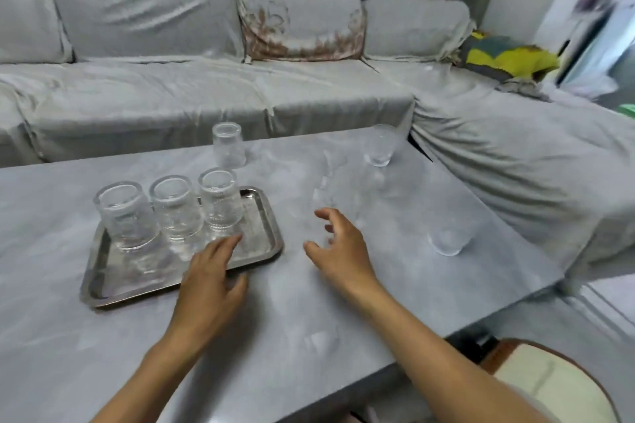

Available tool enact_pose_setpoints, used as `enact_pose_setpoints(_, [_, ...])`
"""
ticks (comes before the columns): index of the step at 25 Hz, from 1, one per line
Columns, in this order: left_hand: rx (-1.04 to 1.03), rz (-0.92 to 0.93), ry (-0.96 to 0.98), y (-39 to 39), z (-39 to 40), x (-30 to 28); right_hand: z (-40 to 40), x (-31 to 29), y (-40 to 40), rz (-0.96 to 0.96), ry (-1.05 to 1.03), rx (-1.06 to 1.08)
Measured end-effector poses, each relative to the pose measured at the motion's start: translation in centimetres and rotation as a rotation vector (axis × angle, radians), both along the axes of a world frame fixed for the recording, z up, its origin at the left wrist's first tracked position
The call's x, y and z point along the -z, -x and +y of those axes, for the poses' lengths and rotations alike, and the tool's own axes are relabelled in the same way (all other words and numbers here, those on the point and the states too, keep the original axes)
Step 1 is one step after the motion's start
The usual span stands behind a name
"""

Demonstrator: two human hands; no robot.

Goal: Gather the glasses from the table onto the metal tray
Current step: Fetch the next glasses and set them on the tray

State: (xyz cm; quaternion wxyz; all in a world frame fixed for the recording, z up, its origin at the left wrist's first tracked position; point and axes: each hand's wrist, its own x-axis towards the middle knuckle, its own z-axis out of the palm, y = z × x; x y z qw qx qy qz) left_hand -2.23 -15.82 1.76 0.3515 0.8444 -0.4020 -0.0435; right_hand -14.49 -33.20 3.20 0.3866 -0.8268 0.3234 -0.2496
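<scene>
The right hand (pixel 338 244) is off the grey stone-look table (pixel 240 336), fingers spread and a bit curled, holding nothing, and it sits between the tray and the glasses that are left out. The left hand (pixel 211 280) lies flat with fingers spread over the near edge of the shiny metal tray with the raised rim (pixel 271 227), holding no glass, and it looks like it is keeping the tray in place. On the tray stand three clear ribbed glasses in a row, one on the left (pixel 125 216), one in the middle (pixel 177 208) and one on the right (pixel 218 203), all close together and I think upside down. A fourth clear ribbed glass (pixel 228 145) stands on the table just behind the tray. A clear tumbler (pixel 380 144) is at the far right of the table near the grey covered sofa (pixel 171 89), and another clear tumbler (pixel 448 242) is near the right edge. So I think about half the job is done. The glasses are hard to see on the pale table, so a quick reach could knock one over. The tumbler by the edge could roll off and break. The tray is filling up, so a new glass could bump the row and tip one, and if the left hand pushed the tray they might rattle
</scene>
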Motion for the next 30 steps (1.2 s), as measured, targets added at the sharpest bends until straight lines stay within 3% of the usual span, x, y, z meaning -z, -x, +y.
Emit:
enact_pose_setpoints(3, [0.120, 0.023, -0.033, 3.4, -3.5, -0.2, -3.9, -0.9, 6.1, 0.055, 0.351, 0.211])
enact_pose_setpoints(5, [0.146, 0.028, -0.041, 4.7, -5.1, -0.3, -7.2, -1.1, 9.8, 0.195, 0.499, 0.416])
enact_pose_setpoints(7, [0.149, 0.041, -0.050, 5.0, -5.8, 0.0, -10.2, -0.9, 12.4, 0.419, 0.427, 0.520])
enact_pose_setpoints(9, [0.150, 0.048, -0.047, 4.9, -5.7, -0.1, -12.5, -0.3, 13.7, 0.495, 0.295, 0.491])
enact_pose_setpoints(13, [0.032, 0.122, 0.063, 4.0, -3.6, -1.2, -11.8, -0.3, 11.7, 0.260, 0.333, 0.415])
enact_pose_setpoints(15, [-0.050, 0.216, 0.145, 3.3, -2.4, -1.8, -8.1, -0.5, 8.7, 0.046, 0.225, 0.322])
enact_pose_setpoints(18, [-0.118, 0.487, 0.301, 2.4, -0.3, -2.6, -0.3, -1.3, 3.2, -0.286, -0.212, 0.059])
enact_pose_setpoints(20, [-0.107, 0.703, 0.392, 1.4, 1.5, -2.9, 4.4, -1.5, -0.1, -0.393, -0.469, -0.105])
enact_pose_setpoints(25, [-0.229, 0.985, 0.674, -1.9, 6.0, -3.0, 10.8, -1.1, -5.8, -0.535, -0.933, -0.378])
enact_pose_setpoints(27, [-0.293, 0.957, 0.739, -3.7, 7.1, -3.1, 12.1, -0.7, -7.5, -0.499, -0.991, -0.387])
enact_pose_setpoints(30, [-0.443, 0.588, 0.583, -7.3, 8.4, -3.6, 12.9, 0.4, -9.0, -0.200, -0.671, -0.237])
